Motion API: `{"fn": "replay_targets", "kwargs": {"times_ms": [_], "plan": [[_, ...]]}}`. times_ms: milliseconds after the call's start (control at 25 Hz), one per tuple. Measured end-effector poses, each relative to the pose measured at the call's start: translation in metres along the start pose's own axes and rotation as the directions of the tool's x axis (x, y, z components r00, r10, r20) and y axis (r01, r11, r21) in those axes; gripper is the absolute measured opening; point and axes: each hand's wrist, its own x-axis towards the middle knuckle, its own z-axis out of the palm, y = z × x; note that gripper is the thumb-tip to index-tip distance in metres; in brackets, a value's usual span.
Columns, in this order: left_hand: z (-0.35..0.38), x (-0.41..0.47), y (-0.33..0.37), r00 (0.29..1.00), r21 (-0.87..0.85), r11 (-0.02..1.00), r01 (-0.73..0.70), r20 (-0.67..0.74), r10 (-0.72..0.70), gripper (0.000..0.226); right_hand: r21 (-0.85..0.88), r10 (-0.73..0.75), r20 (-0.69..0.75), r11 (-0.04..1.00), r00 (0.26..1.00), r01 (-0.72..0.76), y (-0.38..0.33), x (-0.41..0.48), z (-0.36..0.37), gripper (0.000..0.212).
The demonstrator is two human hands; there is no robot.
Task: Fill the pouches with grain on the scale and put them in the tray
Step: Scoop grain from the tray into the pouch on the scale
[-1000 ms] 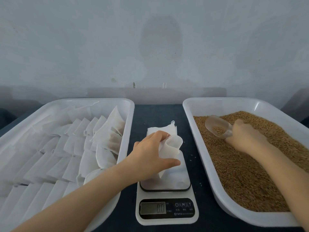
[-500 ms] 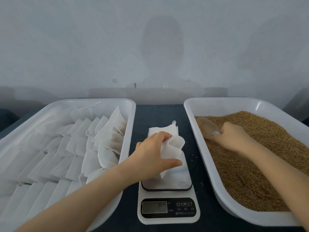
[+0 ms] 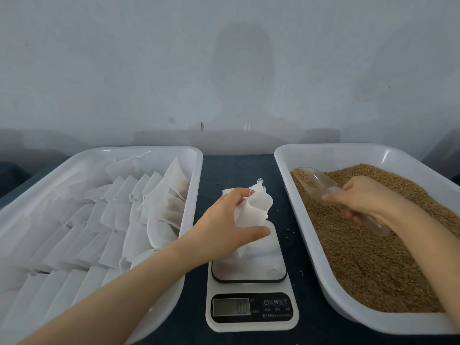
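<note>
My left hand [image 3: 227, 224] pinches a white pouch [image 3: 256, 210] and holds it open over the white kitchen scale [image 3: 251, 290], whose display reads 0.0. More flat white pouches [image 3: 258, 189] lie behind it on the scale's platform. My right hand [image 3: 361, 197] grips the handle of a clear plastic scoop [image 3: 321, 181], whose bowl points left and lies low in the brown grain [image 3: 373, 245] filling the right tray [image 3: 323, 155].
The left white tray [image 3: 139, 153] holds several rows of white pouches [image 3: 82, 232], some near its right wall showing brown grain inside. A few loose grains lie on the dark blue tabletop [image 3: 236, 168] by the scale. A grey wall stands close behind.
My right hand lowered the scoop from above the grain, pushed it in toward the tray's left wall, and now draws it back up. My left hand has kept the pouch in place.
</note>
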Motion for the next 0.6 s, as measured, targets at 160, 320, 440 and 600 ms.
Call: {"fn": "replay_targets", "kwargs": {"times_ms": [160, 320, 440, 600], "plan": [[-0.004, 0.002, -0.001, 1.000, -0.113, 0.993, 0.022, -0.015, -0.024, 0.061, -0.092, -0.184, -0.181, 0.981, 0.966, 0.169, -0.003, -0.004, -0.002, 0.027], [-0.005, 0.004, -0.005, 0.997, -0.196, 0.980, 0.040, -0.052, -0.051, 0.064, -0.220, -0.347, -0.278, 0.931, 0.896, 0.292, -0.009, -0.012, -0.007, 0.028], [-0.006, 0.005, -0.006, 0.996, -0.213, 0.976, 0.044, -0.064, -0.059, 0.064, -0.315, -0.441, -0.280, 0.881, 0.853, 0.352, -0.011, -0.015, -0.009, 0.031], [-0.004, 0.006, -0.008, 0.995, -0.196, 0.978, 0.078, -0.039, -0.087, 0.065, -0.299, -0.512, -0.293, 0.851, 0.807, 0.432, -0.014, -0.019, -0.015, 0.033]]}}
